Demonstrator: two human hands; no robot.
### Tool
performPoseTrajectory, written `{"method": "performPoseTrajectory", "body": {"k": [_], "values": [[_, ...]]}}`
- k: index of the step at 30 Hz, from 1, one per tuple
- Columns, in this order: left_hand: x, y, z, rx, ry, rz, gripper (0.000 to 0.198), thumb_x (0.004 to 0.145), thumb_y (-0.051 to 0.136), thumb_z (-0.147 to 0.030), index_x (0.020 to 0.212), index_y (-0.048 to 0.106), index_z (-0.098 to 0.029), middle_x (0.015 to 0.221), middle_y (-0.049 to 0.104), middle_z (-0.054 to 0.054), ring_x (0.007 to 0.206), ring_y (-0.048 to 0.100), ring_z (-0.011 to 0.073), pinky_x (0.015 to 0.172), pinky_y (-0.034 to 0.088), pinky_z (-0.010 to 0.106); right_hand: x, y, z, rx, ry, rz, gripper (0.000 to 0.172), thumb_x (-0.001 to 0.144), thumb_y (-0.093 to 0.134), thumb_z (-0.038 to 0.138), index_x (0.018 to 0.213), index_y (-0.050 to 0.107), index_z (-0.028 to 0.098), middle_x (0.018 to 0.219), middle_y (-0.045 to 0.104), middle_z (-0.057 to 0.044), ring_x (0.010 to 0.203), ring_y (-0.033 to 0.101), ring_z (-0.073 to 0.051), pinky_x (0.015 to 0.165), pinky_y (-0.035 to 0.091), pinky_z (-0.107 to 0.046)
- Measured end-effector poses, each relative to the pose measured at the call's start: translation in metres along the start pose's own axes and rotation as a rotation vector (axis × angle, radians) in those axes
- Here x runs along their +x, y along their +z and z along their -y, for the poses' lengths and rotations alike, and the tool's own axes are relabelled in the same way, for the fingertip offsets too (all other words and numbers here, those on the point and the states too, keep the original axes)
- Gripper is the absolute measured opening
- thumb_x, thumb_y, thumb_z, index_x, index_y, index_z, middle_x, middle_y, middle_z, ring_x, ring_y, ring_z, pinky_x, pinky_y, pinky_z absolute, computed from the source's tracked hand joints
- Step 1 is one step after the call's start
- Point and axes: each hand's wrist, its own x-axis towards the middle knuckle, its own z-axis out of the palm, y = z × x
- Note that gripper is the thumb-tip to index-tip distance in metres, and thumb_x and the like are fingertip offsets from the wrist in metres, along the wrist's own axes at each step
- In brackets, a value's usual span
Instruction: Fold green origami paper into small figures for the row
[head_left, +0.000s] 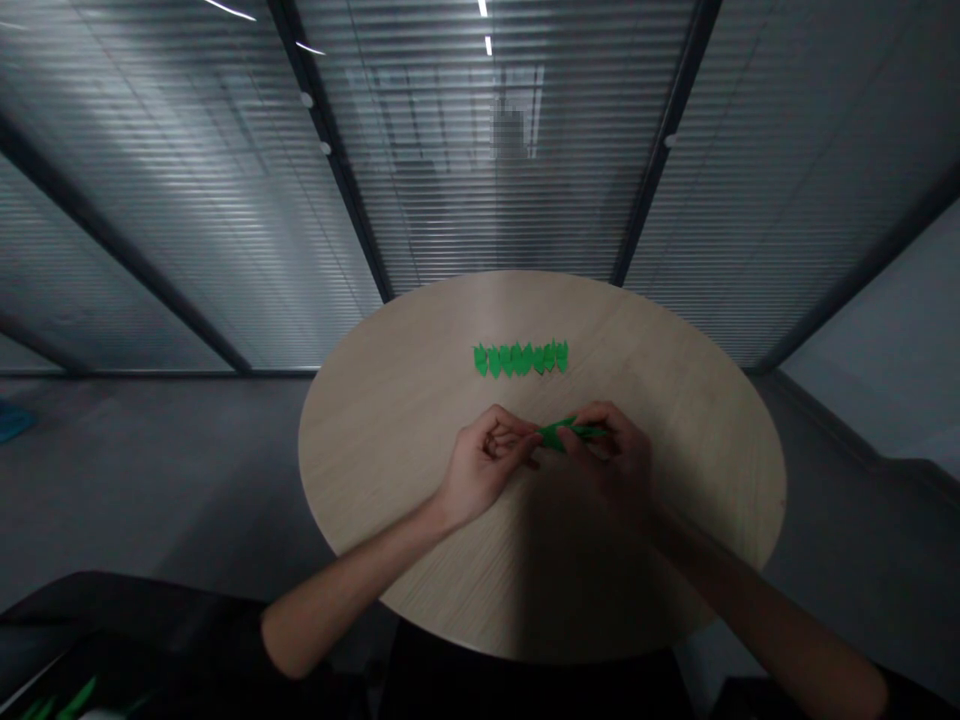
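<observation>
Both of my hands meet over the middle of a round wooden table (390,440). Between them is a small folded piece of green paper (561,433). My left hand (484,465) pinches its left end with curled fingers. My right hand (611,450) grips its right end, fingers closed over it. Farther back on the table lies a row of several folded green paper pieces (520,358), side by side and apart from my hands.
Glass walls with horizontal blinds (225,200) stand right behind the table. At the lower left corner lies a dark surface with some green pieces (64,700) on it. Grey floor (150,470) surrounds the table.
</observation>
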Motion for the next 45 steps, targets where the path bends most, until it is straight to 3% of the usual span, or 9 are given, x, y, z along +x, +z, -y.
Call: {"method": "performPoseTrajectory", "body": {"k": [15, 26, 36, 45], "values": [[-0.0006, -0.001, -0.0005, 0.012, 0.012, 0.011, 0.021, 0.084, 0.077, -0.027, 0.084, 0.059, -0.016, 0.071, 0.069, 0.001, 0.06, 0.066, 0.0094, 0.058, 0.061, 0.02, -0.0008, 0.0015, -0.0019, 0.06, -0.038, -0.002, 0.015, 0.088, 0.072, 0.026, 0.083, 0.059, 0.023, 0.08, 0.062, 0.001, 0.069, 0.061, -0.012, 0.058, 0.05, -0.021], [-0.0008, -0.0007, -0.0002, -0.012, -0.027, 0.003, 0.033, 0.08, 0.081, -0.029, 0.093, 0.054, -0.017, 0.083, 0.069, 0.002, 0.067, 0.069, 0.0113, 0.059, 0.062, 0.021, -0.0004, 0.0014, -0.0011, 0.072, -0.034, 0.0, 0.016, 0.088, 0.072, 0.026, 0.082, 0.058, 0.023, 0.081, 0.064, 0.001, 0.069, 0.063, -0.013, 0.059, 0.053, -0.022], [0.0018, -0.0006, 0.0016, -0.046, -0.012, 0.002, 0.029, 0.082, 0.079, -0.031, 0.087, 0.054, -0.017, 0.076, 0.068, 0.001, 0.063, 0.067, 0.0106, 0.055, 0.062, 0.021, -0.0022, 0.0011, -0.0041, 0.052, -0.075, 0.009, 0.015, 0.088, 0.072, 0.025, 0.083, 0.058, 0.024, 0.082, 0.064, 0.001, 0.071, 0.063, -0.013, 0.06, 0.053, -0.023], [0.0018, -0.0007, -0.003, -0.045, -0.026, 0.029, 0.031, 0.084, 0.078, -0.032, 0.093, 0.053, -0.016, 0.08, 0.067, 0.001, 0.069, 0.067, 0.0119, 0.057, 0.063, 0.023, -0.0016, 0.0018, 0.0004, 0.038, 0.018, -0.05, 0.018, 0.084, 0.076, 0.029, 0.088, 0.059, 0.024, 0.08, 0.063, 0.002, 0.067, 0.064, -0.012, 0.058, 0.053, -0.021]]}}
